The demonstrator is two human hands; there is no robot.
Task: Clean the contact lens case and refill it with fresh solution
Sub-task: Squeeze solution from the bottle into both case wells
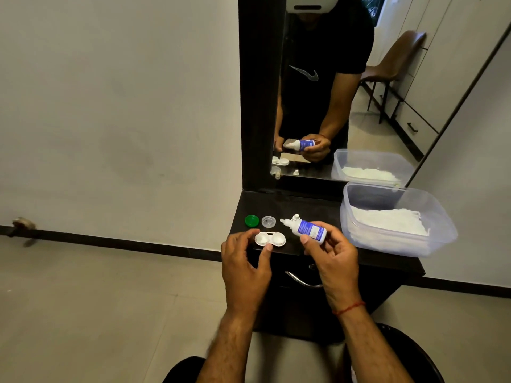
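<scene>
The left hand (pixel 243 266) pinches the open lens case (pixel 270 239) near the front edge of the bench (pixel 276 205). The right hand (pixel 331 258) grips the solution bottle (pixel 307 229), tilted with its nozzle toward the case. A strong squeeze can overflow a well. The nozzle may touch the case and get dirty. The case could slip off the edge.
</scene>
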